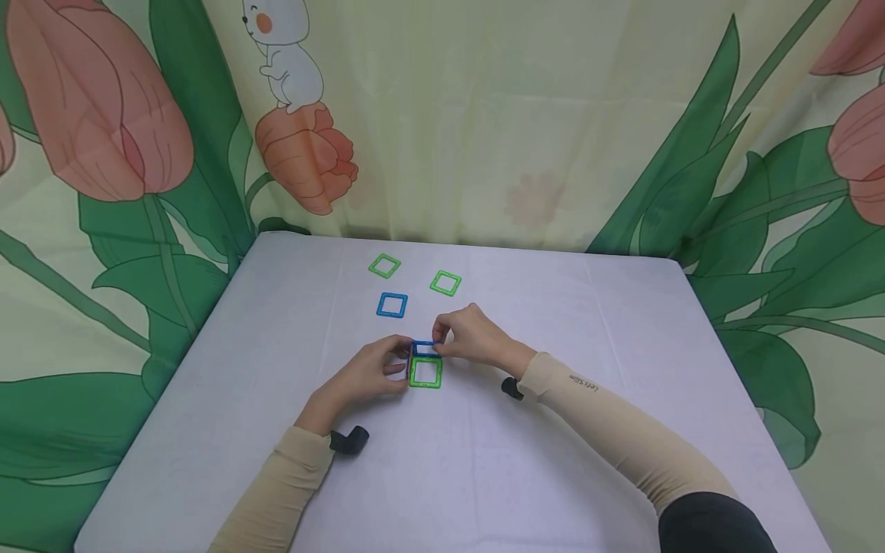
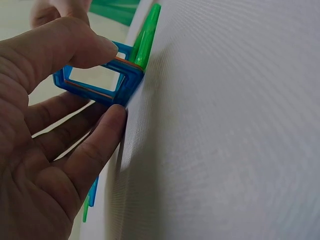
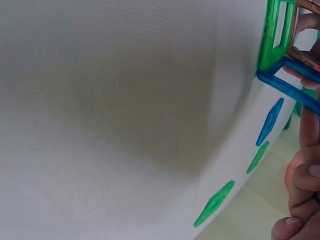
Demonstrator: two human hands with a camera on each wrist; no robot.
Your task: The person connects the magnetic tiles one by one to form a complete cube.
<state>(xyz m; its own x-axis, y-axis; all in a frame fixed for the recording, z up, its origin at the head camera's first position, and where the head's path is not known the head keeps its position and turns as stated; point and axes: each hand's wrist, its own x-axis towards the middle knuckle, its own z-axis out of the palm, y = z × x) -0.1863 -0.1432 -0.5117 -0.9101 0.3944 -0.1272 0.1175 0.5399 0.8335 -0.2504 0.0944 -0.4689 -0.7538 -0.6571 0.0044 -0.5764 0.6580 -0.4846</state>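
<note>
A green square magnetic tile [image 1: 425, 385] lies in front of both hands. A blue magnetic tile [image 1: 425, 355] stands upright along its far edge. Another upright tile [image 3: 294, 30], showing orange in the right wrist view and blue with an orange line in the left, adjoins at the left side. My left hand [image 1: 376, 370] holds this side tile, thumb [image 2: 95, 47] at its upper edge and fingers lower down. With thumb and finger my right hand [image 1: 477, 336] pinches the blue tile near its right upper corner.
Beyond the hands, a loose blue tile [image 1: 392, 314] and two green tiles, one farther left [image 1: 376, 269] and one to the right [image 1: 445, 291], lie flat on the white-covered table [image 1: 553, 461]. A printed curtain [image 1: 484, 115] hangs behind the table's far edge.
</note>
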